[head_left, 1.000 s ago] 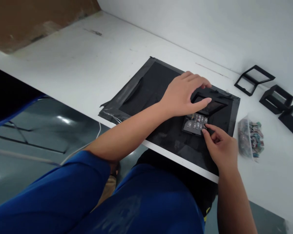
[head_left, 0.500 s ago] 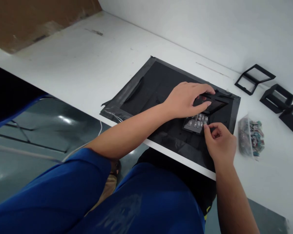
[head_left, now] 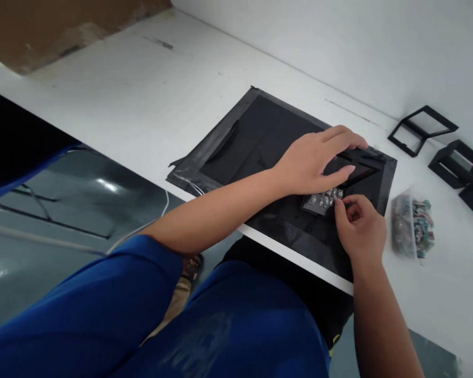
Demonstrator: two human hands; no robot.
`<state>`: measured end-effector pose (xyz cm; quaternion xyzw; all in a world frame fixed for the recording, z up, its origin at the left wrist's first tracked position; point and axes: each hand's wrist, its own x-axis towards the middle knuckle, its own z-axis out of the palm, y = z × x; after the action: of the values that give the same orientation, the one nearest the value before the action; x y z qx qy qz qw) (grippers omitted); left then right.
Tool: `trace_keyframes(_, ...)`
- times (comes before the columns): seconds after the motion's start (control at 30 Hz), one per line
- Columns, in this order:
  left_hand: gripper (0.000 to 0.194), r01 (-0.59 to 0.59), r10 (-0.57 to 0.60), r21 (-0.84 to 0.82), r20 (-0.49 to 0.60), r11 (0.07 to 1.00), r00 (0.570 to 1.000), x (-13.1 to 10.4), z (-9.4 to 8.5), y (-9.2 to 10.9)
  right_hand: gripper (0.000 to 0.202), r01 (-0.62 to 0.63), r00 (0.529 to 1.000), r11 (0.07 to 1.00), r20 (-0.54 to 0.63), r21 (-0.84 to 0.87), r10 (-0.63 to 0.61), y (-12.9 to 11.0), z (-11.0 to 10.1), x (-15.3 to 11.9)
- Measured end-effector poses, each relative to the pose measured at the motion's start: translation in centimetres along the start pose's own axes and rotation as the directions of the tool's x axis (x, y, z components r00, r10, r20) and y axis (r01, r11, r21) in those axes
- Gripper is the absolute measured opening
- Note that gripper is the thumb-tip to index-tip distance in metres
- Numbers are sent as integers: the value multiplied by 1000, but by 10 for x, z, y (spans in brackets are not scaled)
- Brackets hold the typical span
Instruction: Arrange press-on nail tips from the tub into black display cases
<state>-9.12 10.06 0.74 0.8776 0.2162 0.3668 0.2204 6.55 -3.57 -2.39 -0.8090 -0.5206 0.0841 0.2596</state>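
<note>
A black hinged frame case (head_left: 314, 211) stands unfolded on the dark mat, its lid tilted up at the far side. Rows of small shiny, clear-wrapped pieces (head_left: 324, 200) lie on its lower half. My left hand (head_left: 317, 160) reaches over the case from the left, thumb and fingers apart around the raised lid (head_left: 360, 173), partly covering it. At the case's right edge, my right hand (head_left: 360, 226) has thumb and forefinger pinched together beside the pieces. What sits between those fingertips is too small to make out.
The black mat (head_left: 236, 152) is taped to the white table (head_left: 122, 105). Right of my right hand stands a clear plastic box (head_left: 402, 226) of small wrapped pieces. Several black frames, one an unfolded frame (head_left: 420, 128), stand near the wall. A chair (head_left: 19, 142) is at left.
The view has shifted slightly. My left fingers have stretched farther right along the lid, the thumb moving with them. My right hand stays pinched at the case's right edge.
</note>
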Motion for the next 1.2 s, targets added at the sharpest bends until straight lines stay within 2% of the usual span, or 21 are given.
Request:
trace_keyframes(0.23, 41, -51, 51, 21, 19, 998, 999, -1, 4, 1, 26, 2, 1000, 999, -14, -50, -3, -4, 1, 4)
trace_keyframes(0.43, 39, -21, 19, 44, 42, 999, 999, -2, 4, 5, 31, 17, 1000, 999, 3, -47, -17, -3, 2, 8)
trace_keyframes(0.77, 31, -48, 47, 33, 26, 998, 999, -1, 8, 4, 31, 9, 999, 1000, 33, -30, -8, -3, 2, 12)
trace_keyframes(1.2, 28, -45, 44, 52, 33, 998, 998, -2, 5, 8, 29, 4, 1000, 1000, -13, -14, -4, -4, 3, 8)
